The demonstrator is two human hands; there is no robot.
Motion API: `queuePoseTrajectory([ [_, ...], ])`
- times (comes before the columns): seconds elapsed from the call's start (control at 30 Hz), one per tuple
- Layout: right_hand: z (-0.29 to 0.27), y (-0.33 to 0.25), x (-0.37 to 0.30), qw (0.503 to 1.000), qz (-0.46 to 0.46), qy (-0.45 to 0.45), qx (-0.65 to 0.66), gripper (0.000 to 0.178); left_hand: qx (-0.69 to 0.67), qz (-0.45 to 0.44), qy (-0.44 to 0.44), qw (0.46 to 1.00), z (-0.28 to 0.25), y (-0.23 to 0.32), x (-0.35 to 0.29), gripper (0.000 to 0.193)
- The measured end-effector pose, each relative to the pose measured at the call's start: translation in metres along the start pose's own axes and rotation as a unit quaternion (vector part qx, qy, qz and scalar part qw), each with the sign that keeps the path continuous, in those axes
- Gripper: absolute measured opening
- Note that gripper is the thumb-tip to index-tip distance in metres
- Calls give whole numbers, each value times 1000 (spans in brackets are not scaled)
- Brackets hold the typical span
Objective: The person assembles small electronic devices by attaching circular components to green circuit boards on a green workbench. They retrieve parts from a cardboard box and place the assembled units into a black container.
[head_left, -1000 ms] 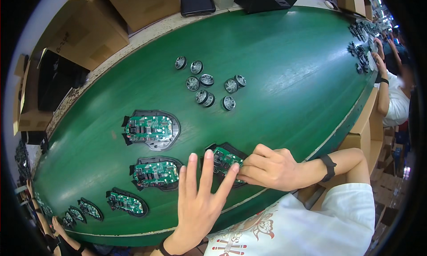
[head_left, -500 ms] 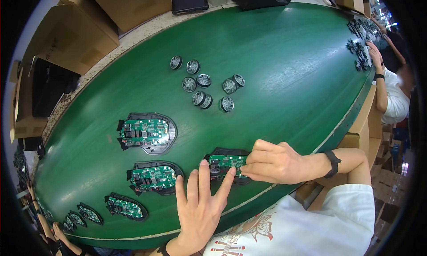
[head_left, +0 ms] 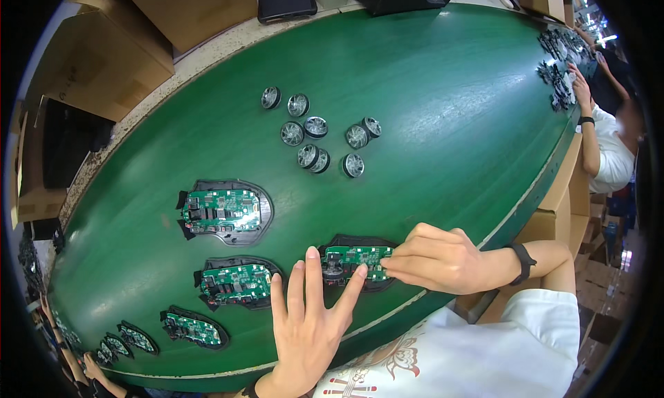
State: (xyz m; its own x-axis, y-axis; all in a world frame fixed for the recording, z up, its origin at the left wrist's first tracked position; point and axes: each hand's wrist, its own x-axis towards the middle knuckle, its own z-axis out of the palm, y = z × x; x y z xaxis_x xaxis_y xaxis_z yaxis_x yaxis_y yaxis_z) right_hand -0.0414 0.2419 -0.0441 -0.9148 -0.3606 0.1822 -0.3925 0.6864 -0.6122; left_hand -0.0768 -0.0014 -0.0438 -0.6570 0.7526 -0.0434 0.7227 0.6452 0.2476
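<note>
Touching the circuit board (head_left: 356,254) on the near side of the green surface (head_left: 443,170) with the left hand (head_left: 309,336) spread open. Pinching at the circuit board's right end with the right hand (head_left: 439,260) closed, perhaps gripping something hidden. Facing wheels (head_left: 292,133) mid-surface, then cardboard boxes (head_left: 194,11) beyond.

We can't see one end of the black case (head_left: 360,240) behind the right hand (head_left: 437,260). The far black parts (head_left: 553,78) look too small to tell.

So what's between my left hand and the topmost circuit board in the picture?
In the head view, another green circuit board in a black shell lies between them.
</note>
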Motion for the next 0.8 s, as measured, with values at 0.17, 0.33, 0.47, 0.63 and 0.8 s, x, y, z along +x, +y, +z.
queuePoseTrajectory([
  [0.17, 4, -10, -6, 995, -32, 1, -97, 28, -12, 4, 2, 1000, -1, -3, -2, 71],
  [0.33, 6, -18, -6, 979, -76, -14, -189, 27, -18, 13, 8, 1000, 0, -5, -3, 73],
  [0.47, 7, -26, -5, 953, -108, -35, -280, 26, -26, 14, 9, 1000, 2, -6, -3, 73],
  [0.63, 1, -32, -6, 953, -90, -73, -280, 35, -70, 29, -4, 997, -13, -12, 0, 69],
  [0.8, -23, -33, -26, 946, -50, -110, -300, 47, -220, -8, 75, 973, -56, -42, -18, 55],
])
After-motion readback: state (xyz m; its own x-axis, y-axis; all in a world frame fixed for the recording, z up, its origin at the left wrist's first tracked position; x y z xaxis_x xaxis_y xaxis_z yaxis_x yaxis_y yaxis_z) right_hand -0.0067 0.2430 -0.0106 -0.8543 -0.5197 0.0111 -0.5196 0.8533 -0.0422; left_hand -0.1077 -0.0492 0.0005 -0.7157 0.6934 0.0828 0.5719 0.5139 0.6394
